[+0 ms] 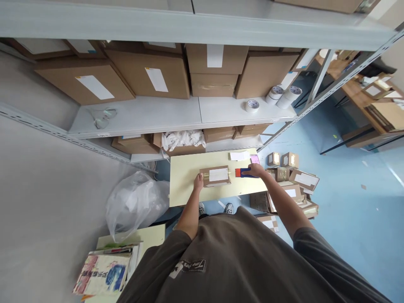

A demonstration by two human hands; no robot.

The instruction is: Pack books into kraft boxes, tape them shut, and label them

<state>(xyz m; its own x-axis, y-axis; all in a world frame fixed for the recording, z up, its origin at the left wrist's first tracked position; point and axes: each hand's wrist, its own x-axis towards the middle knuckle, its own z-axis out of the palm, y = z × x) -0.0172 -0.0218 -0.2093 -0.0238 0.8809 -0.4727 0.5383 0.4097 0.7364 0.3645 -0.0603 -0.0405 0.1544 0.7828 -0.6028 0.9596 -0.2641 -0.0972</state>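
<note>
A small cardboard box [215, 176] with a white label lies on the pale yellow table [186, 189]. My left hand [198, 182] rests against the box's left end, fingers curled on it. My right hand [256, 170] is closed round a red and blue tape dispenser [242, 172], which sits just right of the box. White and pink slips of paper [244, 157] lie at the table's far edge.
Grey metal shelves [189, 113] behind the table carry large cardboard boxes and tape rolls [252, 105]. Several small taped boxes [292, 176] are piled on the blue floor to the right. A clear plastic bag [135, 202] sits left of the table, printed booklets [104, 271] lower left.
</note>
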